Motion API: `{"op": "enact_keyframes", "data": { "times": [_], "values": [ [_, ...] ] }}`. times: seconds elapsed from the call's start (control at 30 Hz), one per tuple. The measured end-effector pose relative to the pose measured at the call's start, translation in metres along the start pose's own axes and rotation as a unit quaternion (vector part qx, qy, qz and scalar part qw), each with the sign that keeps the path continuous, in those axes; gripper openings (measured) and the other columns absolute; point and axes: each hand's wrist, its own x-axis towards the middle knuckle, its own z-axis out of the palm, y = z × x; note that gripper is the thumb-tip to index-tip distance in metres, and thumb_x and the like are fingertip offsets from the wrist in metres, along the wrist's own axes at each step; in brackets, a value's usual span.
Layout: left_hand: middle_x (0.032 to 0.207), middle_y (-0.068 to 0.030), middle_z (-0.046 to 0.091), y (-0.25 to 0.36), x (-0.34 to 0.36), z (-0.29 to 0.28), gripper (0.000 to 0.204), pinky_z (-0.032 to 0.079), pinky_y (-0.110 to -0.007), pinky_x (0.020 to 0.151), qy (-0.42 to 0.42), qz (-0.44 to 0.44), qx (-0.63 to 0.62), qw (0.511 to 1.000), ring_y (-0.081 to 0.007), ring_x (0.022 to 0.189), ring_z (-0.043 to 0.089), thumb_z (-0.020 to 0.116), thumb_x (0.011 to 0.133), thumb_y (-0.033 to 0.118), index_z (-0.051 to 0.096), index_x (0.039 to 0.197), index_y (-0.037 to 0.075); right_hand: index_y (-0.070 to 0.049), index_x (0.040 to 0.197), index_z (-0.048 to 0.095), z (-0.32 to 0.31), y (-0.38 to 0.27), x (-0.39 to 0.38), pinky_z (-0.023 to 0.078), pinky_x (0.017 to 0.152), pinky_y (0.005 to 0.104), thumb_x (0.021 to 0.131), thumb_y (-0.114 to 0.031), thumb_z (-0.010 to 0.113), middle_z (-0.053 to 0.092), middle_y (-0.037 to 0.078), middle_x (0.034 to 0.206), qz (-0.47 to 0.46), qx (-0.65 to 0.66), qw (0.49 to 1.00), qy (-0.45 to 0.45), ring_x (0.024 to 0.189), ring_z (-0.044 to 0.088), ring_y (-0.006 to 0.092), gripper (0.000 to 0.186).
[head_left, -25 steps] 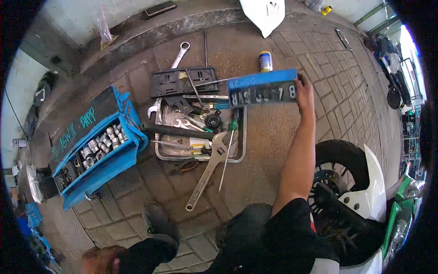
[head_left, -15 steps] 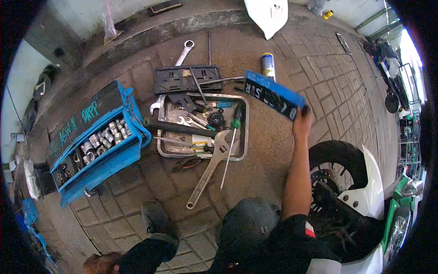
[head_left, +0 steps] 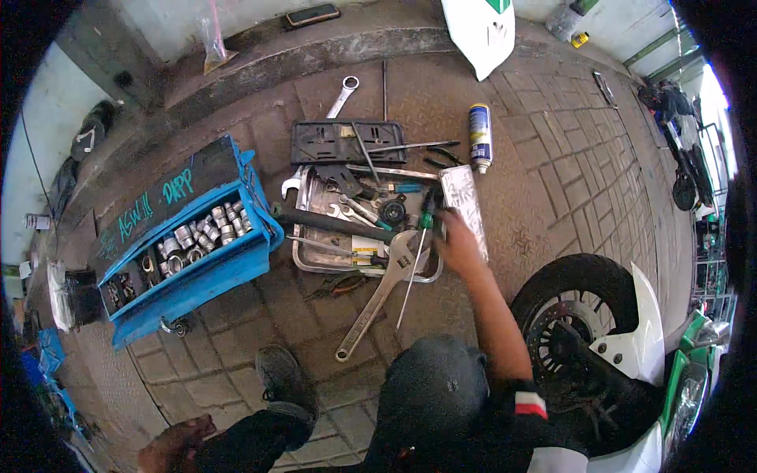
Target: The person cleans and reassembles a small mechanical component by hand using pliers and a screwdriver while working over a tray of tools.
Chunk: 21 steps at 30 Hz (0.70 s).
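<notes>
My right hand point(head_left: 459, 240) is at the right side of a metal tray point(head_left: 307, 264), slightly blurred, fingers curved and apart, over a green-handled screwdriver point(head_left: 428, 220) and against the licence plate point(head_left: 465, 193), now whitish side up. The tray holds wrenches, small tools and a round black part point(head_left: 393, 210). A big adjustable wrench point(head_left: 374, 303) slants off it toward me. A black plate bracket point(head_left: 323, 142), pliers point(head_left: 441, 160) and a spray can point(head_left: 480, 138) lie around it. My left hand point(head_left: 185, 437) hangs low at left by my leg, fingers loosely bent, apparently empty.
A blue toolbox of sockets point(head_left: 189, 276) stands at left. A motorcycle wheel with white fender point(head_left: 568, 280) is close at lower right. A white panel point(head_left: 477, 27) leans at the back by a raised step point(head_left: 260, 59), with a phone point(head_left: 311, 14) on it. More motorcycles point(head_left: 682, 185) stand at far right.
My right hand has moved left to the tray and lowered the licence plate, which now shows its whitish side instead of its blue and black face. My left hand has lifted slightly.
</notes>
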Motion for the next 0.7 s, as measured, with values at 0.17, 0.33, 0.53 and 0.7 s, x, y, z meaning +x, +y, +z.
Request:
{"op": "enact_keyframes", "data": {
  "times": [0.17,0.33,0.53,0.7],
  "values": [
    [0.081,-0.0163,0.065,0.008,0.007,0.015,0.031,0.052,-0.039,0.072,0.252,0.129,-0.181,0.942,-0.0268,0.072,0.066,0.064,0.082,0.02,0.055,0.101,-0.003,-0.001,0.111,0.056,0.081,-0.017,0.088,0.041,0.089,0.0493,0.075,-0.015,0.06,0.051,0.021,0.117,-0.114,-0.3,0.94,-0.119,0.108,0.049,0.0371,0.039],
    [0.081,-0.0188,0.063,0.008,0.002,-0.002,0.035,0.056,-0.037,0.062,0.229,0.12,-0.188,0.948,-0.0296,0.069,0.066,0.066,0.082,0.024,0.05,0.095,-0.004,-0.003,0.111,0.058,0.117,-0.058,0.105,0.034,0.091,0.0569,0.081,-0.017,0.054,0.055,0.016,0.112,0.024,-0.235,0.971,-0.034,0.114,0.046,0.0317,0.033],
    [0.076,-0.015,0.059,0.014,0.002,0.01,0.029,0.053,-0.033,0.048,0.276,0.155,-0.263,0.912,-0.025,0.058,0.063,0.07,0.079,0.022,0.053,0.088,0.0,-0.003,0.11,0.059,0.106,-0.046,0.097,0.035,0.095,0.0542,0.073,-0.035,0.068,0.052,0.019,0.117,-0.005,-0.183,0.982,-0.039,0.114,0.047,0.0338,0.05],
    [0.074,-0.0119,0.056,0.011,0.002,0.008,0.027,0.05,-0.031,0.042,0.254,0.232,-0.239,0.908,-0.0217,0.054,0.059,0.07,0.078,0.019,0.058,0.091,0.0,0.001,0.104,0.062,0.029,-0.046,0.077,0.048,0.081,0.0365,0.069,-0.04,0.071,0.063,0.017,0.1,0.087,-0.002,0.99,-0.111,0.096,0.06,0.0327,0.055]
  ]
}}
